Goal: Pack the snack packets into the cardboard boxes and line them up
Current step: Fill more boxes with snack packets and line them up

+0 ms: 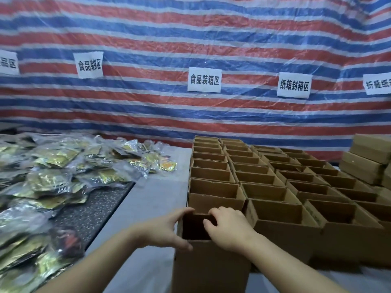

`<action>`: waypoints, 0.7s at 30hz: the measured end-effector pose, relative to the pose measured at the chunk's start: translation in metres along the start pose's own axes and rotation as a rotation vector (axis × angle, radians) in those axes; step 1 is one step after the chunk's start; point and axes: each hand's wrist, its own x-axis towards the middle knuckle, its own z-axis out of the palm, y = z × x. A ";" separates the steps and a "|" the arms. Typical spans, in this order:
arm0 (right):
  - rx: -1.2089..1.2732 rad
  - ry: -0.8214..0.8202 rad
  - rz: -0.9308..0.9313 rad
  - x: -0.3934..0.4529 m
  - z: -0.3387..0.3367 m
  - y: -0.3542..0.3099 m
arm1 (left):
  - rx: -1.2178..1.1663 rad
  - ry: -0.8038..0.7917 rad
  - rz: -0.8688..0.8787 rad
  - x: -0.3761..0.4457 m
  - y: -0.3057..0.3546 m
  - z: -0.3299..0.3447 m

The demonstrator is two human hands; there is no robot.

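An open brown cardboard box (209, 269) stands at the near end of the leftmost row of boxes. My left hand (163, 229) grips its left rim, thumb on the near edge and fingers over the far corner. My right hand (228, 228) grips the right rim, its fingers curled into the dark opening. I cannot see what lies inside the box. A large heap of shiny gold and clear snack packets (53, 172) covers the table's left side. Several rows of open cardboard boxes (275, 178) run away to the back.
Closed cardboard boxes (368, 159) are stacked at the far right. A striped red, white and blue tarp (190, 39) with paper labels hangs behind the table. A grey table strip (152, 199) lies between packets and boxes, next to a dark speckled surface (93, 212).
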 end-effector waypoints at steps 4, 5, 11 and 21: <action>0.018 0.031 0.040 0.008 0.005 -0.003 | -0.205 0.210 -0.072 0.013 0.009 0.017; 0.022 0.028 0.047 0.010 0.005 -0.002 | -0.206 0.288 -0.082 0.017 0.012 0.024; 0.052 0.019 0.071 0.018 0.007 0.007 | -0.246 0.434 -0.072 0.032 0.012 0.035; 0.014 0.125 -0.022 0.074 -0.056 0.010 | -0.372 0.689 -0.129 0.065 -0.008 -0.057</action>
